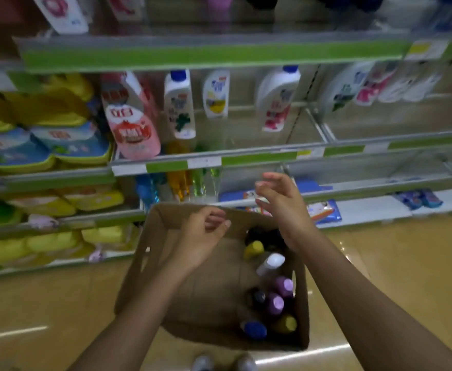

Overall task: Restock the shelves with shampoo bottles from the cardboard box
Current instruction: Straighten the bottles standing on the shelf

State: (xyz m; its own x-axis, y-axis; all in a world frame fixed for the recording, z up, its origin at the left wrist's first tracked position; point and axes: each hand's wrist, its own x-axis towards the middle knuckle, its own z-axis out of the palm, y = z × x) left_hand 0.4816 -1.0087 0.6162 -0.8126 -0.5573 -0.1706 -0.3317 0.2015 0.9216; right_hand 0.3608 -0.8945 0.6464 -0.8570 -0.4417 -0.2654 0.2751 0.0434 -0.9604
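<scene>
Both your left hand and right hand hover loosely curled and empty; below them, the cardboard box still holds several shampoo bottles, unshelved.

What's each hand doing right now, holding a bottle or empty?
Left hand: open, fingers loosely curled, holding nothing, over the cardboard box.
Right hand: open, fingers relaxed, holding nothing, above the box's far edge.

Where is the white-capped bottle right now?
In the head view, the white-capped bottle lies inside the cardboard box, along its right side, between the yellow-capped bottle and the purple-capped bottles.
</scene>
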